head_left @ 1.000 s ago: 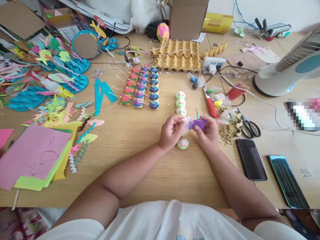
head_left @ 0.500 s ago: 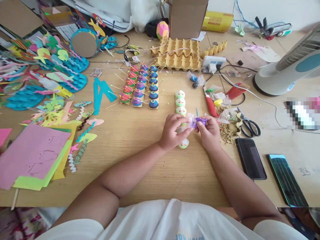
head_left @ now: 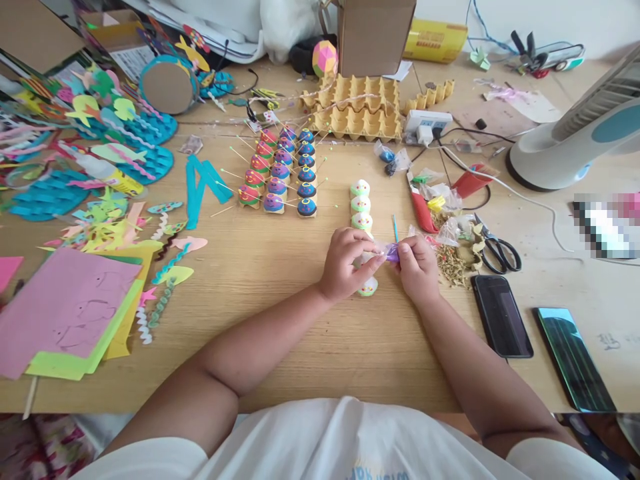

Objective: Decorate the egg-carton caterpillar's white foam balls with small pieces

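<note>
Between my two hands is a small clear plastic bag with a soft purple lump, likely modelling clay, in it [head_left: 391, 252]. My left hand [head_left: 350, 261] pinches the clear end of the bag with thumb and fingers. The purple end is gripped by my right hand [head_left: 418, 267], thumb on top. Beneath and behind my left hand stands a row of white-topped egg-carton cups [head_left: 361, 204] with small coloured dots; the hand hides part of it. A thin blue stick [head_left: 395, 228] lies just beyond the bag.
Decorated red, purple and blue egg-cup rows [head_left: 278, 171] with pins stand further left. Scissors [head_left: 500, 253], two phones [head_left: 503, 317] and a pile of shavings [head_left: 453, 265] lie to the right. Paper sheets [head_left: 75, 300] cover the left. Egg trays [head_left: 357, 123] and a fan [head_left: 565, 133] stand behind.
My right hand has shifted its grip, so its thumb and fingers now cover more of the purple bag. My left hand has barely moved.
</note>
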The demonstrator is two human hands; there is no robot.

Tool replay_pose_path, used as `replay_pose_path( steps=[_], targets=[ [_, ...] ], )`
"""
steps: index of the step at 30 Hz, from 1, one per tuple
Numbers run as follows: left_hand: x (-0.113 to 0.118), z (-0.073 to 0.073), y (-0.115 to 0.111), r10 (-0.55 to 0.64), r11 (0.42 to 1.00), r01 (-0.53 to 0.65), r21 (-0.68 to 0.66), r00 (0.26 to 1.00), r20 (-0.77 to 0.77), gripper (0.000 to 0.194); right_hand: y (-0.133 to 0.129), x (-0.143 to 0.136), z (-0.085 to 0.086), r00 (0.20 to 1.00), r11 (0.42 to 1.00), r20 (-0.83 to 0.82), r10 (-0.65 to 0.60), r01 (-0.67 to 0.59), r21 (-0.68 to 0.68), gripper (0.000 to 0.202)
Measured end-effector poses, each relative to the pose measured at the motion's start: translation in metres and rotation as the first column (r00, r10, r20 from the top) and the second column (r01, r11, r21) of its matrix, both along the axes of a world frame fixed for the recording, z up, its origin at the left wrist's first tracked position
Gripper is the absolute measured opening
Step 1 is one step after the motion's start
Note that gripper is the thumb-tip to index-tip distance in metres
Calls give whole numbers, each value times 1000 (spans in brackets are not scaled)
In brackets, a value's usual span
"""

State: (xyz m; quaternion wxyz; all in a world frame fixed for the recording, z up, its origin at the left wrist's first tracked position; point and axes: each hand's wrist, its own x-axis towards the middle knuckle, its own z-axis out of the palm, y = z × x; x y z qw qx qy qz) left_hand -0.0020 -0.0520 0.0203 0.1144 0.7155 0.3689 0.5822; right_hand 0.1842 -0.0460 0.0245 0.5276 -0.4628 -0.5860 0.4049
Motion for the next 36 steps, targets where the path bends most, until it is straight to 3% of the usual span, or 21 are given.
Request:
replay_pose_path(
  steps=[2,7,13,21,31,36],
  targets=[
    [0,1,-1,6,1000,-5,27,1000,-6,15,0,1,-2,1000,1000,5,-5,5,11,49],
    [0,4,0,-11,997,10,71,1000,10,5,4,0,-9,984,999,-171,41,-41,6,38],
    [-1,3,1,-19,998,17,58,999,28,4,8,-2,-14,942,984,-319,106,-147,-105,42],
    [-2,1,1,-5,1000,4,21,1000,20,4,5,-2,-10,971,991,-234,47,-75,-112,47],
    [-1,1,1,-13,1000,12,14,999,37,9,4,1,-8,996,1000,-84,-6,6,5,53],
    [-1,1,1,-9,1000,9,6,1000,30,10,5,0,-9,982,996,-189,24,-39,-76,50]
  ],
)
